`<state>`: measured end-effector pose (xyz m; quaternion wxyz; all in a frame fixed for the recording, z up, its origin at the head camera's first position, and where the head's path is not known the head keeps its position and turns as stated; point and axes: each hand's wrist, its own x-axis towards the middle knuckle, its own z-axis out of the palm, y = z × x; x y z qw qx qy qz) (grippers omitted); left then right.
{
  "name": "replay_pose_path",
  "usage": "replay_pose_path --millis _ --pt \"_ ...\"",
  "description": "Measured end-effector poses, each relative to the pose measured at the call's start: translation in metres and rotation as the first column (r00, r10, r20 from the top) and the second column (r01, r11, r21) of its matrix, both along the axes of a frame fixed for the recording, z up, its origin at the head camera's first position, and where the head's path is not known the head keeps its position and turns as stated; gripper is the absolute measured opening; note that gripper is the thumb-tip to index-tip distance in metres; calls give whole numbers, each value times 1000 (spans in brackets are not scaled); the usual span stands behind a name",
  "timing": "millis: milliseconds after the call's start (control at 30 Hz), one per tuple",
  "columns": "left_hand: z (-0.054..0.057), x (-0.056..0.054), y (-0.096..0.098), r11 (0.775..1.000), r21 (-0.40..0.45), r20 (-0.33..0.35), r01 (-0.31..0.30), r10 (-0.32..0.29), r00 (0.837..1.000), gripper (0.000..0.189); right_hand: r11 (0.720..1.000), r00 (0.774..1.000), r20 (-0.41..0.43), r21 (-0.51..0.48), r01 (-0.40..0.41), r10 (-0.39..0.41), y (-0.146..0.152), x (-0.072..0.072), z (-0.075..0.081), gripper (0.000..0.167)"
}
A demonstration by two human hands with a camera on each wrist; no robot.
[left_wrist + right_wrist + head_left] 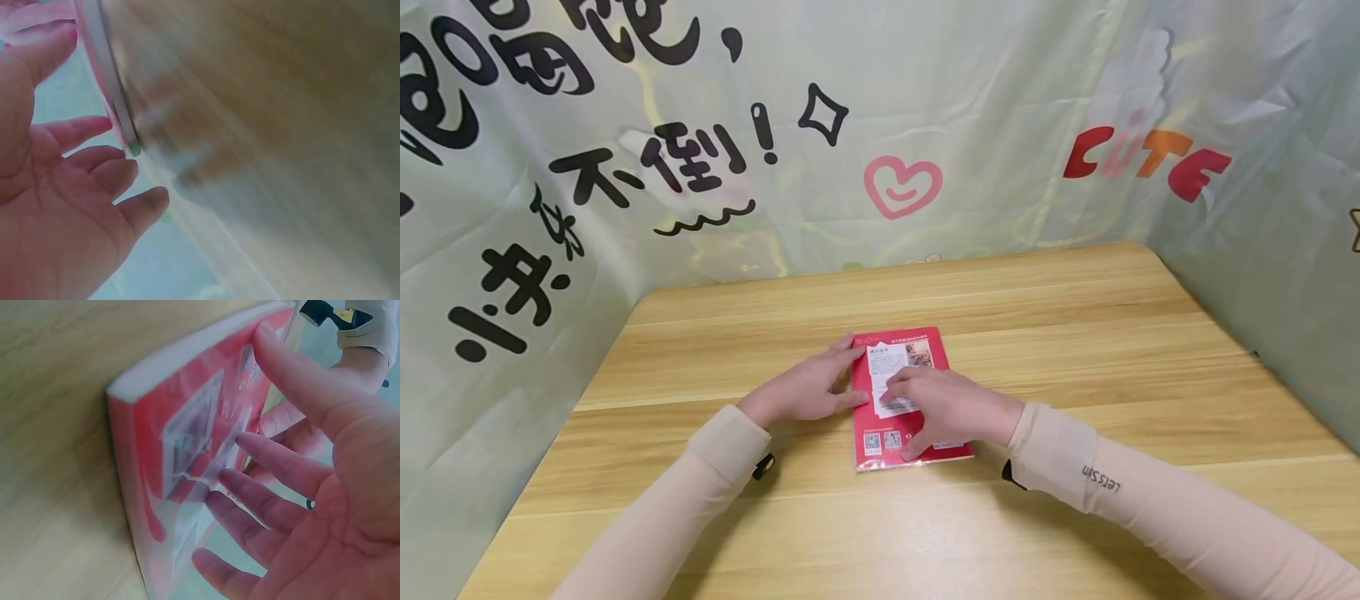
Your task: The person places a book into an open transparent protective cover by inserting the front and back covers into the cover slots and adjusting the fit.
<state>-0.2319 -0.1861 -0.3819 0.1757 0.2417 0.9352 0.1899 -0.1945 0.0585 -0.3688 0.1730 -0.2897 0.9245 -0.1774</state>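
Note:
A red paperback book [882,422] lies flat on the wooden table, its cover glossy as if wrapped in clear plastic. A white text panel, a small picture and QR codes show on it. My left hand [805,387] is at the book's left side, thumb and fingertips right at the edge. In the left wrist view, its relaxed fingers reach toward the book's edge [110,75]. Over the cover, my right hand [955,404] has its fingers spread, with the fingertips on or close over the cover [150,425]. Its palm hides part of the book's right side.
The wooden table [760,333] extends around the book on all sides. Pale fabric [992,167] with printed lettering and a pink heart hangs behind and along both sides. Small black devices [763,467] sit at the wrists, under the long beige sleeves.

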Motion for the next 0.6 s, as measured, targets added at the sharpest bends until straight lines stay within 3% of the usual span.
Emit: replay_pose_path --millis 200,333,600 --pt "-4 -13 6 999 -39 25 -15 16 1000 94 999 999 -24 3 47 -47 5 -8 -3 71" --pt "-3 -22 9 998 -44 35 -34 36 999 96 992 990 -67 -11 126 -126 20 -12 -5 65" --pt "-1 -37 13 998 -42 48 -56 59 997 96 965 956 -148 18 260 -255 57 -11 -1 36"
